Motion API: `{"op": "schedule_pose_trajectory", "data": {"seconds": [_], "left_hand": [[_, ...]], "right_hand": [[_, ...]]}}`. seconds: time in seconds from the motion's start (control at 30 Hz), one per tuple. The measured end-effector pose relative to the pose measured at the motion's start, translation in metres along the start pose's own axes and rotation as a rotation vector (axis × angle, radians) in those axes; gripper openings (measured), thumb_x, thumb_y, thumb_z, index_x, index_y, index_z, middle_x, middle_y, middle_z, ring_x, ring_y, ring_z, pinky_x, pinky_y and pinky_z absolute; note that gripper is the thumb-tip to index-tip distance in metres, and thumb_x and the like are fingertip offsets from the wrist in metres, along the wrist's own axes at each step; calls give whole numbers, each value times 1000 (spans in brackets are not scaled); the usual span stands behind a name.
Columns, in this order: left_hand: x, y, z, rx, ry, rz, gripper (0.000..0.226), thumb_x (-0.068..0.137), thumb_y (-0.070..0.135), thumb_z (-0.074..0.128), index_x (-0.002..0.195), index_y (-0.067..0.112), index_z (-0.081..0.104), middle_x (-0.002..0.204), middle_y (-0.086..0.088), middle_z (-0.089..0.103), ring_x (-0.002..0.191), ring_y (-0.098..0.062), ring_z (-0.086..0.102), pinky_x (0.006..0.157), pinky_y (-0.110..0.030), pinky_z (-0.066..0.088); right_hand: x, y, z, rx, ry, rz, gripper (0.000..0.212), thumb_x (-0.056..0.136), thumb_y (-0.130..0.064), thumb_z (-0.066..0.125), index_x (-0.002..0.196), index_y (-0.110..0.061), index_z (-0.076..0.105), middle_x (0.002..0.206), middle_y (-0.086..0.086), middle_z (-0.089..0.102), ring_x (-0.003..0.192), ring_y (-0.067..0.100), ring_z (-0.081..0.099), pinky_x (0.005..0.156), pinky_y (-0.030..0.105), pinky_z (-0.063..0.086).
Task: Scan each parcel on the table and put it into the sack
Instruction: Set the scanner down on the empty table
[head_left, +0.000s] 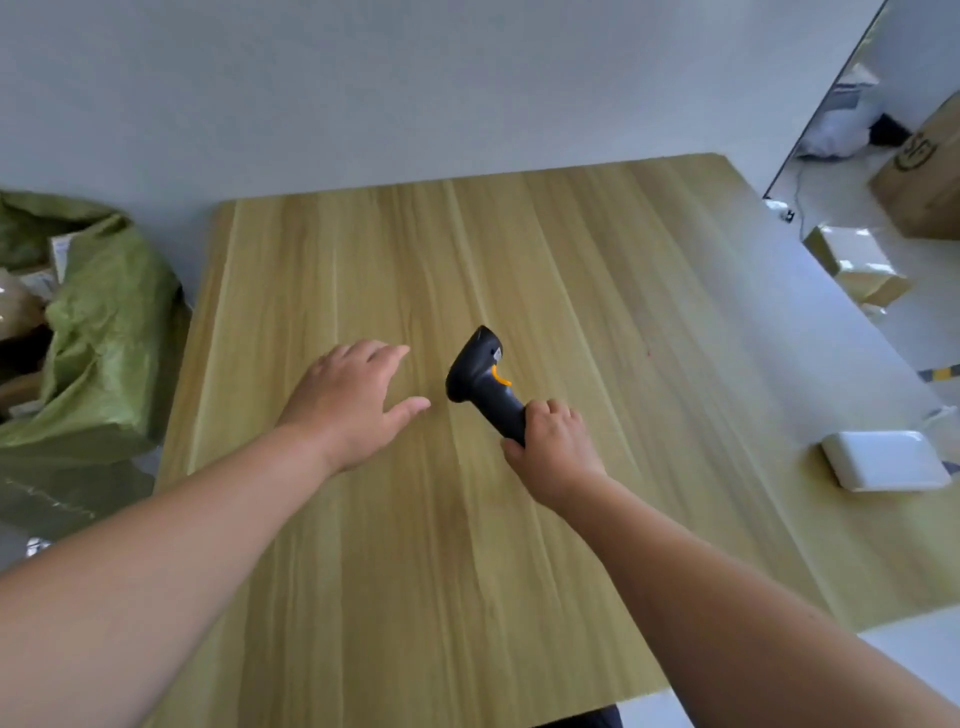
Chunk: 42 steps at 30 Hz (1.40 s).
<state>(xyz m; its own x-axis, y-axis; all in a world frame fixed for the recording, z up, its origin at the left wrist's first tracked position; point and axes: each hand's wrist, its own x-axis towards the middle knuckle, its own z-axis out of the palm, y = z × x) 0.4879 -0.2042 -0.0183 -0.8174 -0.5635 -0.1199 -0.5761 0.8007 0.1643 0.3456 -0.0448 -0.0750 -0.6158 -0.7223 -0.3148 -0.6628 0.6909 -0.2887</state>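
At table centre, right hand (550, 447) is clamped round the butt of the scanner (480, 379) handle. The head is tipped down at the wood and no finger is on the orange trigger, so it looks parked rather than aimed. Left hand (348, 405) sits just beside the scanner head, palm down, fingers straight and spread, holding nothing; can't tell if it touches the table (519, 234). Probably free to fetch the next item. Green sack (109, 332) stands off the left edge, mouth open, with parcels (57, 254) inside. Only candidate left is a white flat box (885, 460) at the right edge, well apart from both hands; can't tell if it's a parcel. Task looks near done.
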Motion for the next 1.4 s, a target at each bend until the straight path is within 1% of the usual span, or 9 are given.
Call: {"op": "schedule_pose_trajectory", "data": {"seconds": [0.27,0.43,0.53,0.7,0.9,0.97,1.13,1.27,1.4], "left_hand": [[81,102,-30,-12,55,120,69,91,58,48,147,19,34,147,-2,41,133,-24,39,109,-37,31],[144,168,-50,-20,110,161,69,90,57,49,146,18,36,144,-3,44,130,-25,42,107,-38,34],[183,202,-59,-38,151,162,69,91,56,50,145,17,37,143,-5,45,130,-26,42,107,-38,34],[243,239,-63,-35,172,118,68,90,57,49,145,16,37,144,-5,44,132,-26,40,109,-38,32],[308,254,-61,-12,166,63,69,91,56,48,146,17,35,144,-5,42,133,-25,38,110,-38,32],[329,254,-57,-5,159,53,69,91,57,47,147,17,33,145,-5,41,133,-25,37,110,-38,31],[377,247,-41,-9,146,24,70,91,57,47,147,17,32,145,-4,40,134,-24,36,111,-37,30],[408,237,-20,-15,116,16,70,92,56,47,148,18,30,150,-2,36,138,-22,33,113,-36,27],[432,224,4,-5,77,-11,71,91,57,48,148,18,31,150,-2,36,137,-23,33,114,-36,27]], "right_hand": [[23,125,-120,-42,219,119,37,97,-37,53,119,-8,50,119,10,50,114,30,46,88,33,35],[50,197,-193,-145,329,131,40,97,-36,55,121,-5,50,122,15,51,115,33,46,95,38,36],[79,236,-235,-224,387,111,42,97,-36,55,123,-5,49,121,16,50,114,33,45,94,39,36],[146,278,-278,-201,414,105,42,97,-35,55,124,-4,48,125,17,48,118,35,43,97,42,37],[234,293,-279,21,351,166,42,98,-36,54,124,-3,48,123,15,48,117,33,43,89,39,38],[260,295,-274,58,325,171,43,98,-37,54,125,-4,48,124,14,48,117,32,44,90,40,39],[325,298,-259,115,309,174,43,98,-38,53,123,-4,49,123,14,49,118,32,45,93,40,39],[367,302,-235,149,272,216,40,98,-38,51,122,-5,49,121,12,49,113,31,48,82,34,36],[398,309,-207,154,258,273,40,98,-38,51,120,-4,51,120,13,51,111,31,48,84,36,35]]}}
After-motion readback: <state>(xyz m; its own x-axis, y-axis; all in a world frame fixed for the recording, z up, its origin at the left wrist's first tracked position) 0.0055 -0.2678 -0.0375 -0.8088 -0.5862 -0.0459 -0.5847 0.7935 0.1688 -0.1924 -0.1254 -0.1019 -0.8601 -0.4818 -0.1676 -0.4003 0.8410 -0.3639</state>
